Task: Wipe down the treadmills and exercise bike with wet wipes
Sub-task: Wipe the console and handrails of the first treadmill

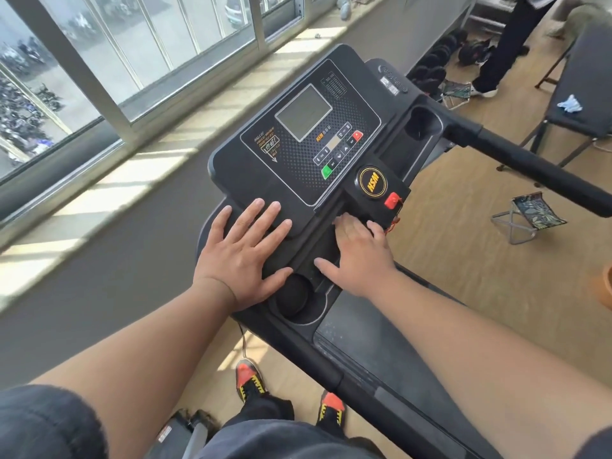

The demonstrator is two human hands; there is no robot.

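A black treadmill console (298, 154) fills the middle of the view, with a grey screen (303, 112), a green button (327, 171) and a red safety key (392, 199). My left hand (245, 246) lies flat with spread fingers on the console's lower left corner, beside a round cup holder (294, 298). My right hand (357, 256) presses flat into the tray just below the safety key, fingers straight. A pale patch shows at its fingertips; whether it is a wipe is unclear. The treadmill belt (381, 352) runs below my right forearm.
The right handrail (530, 160) sticks out toward the right. Windows and a sill run along the left. Two small folding stools (526, 217) stand on the wooden floor. A dark bench (583, 94) carries a crumpled pale cloth (569, 103). A person's legs (506, 44) stand far right.
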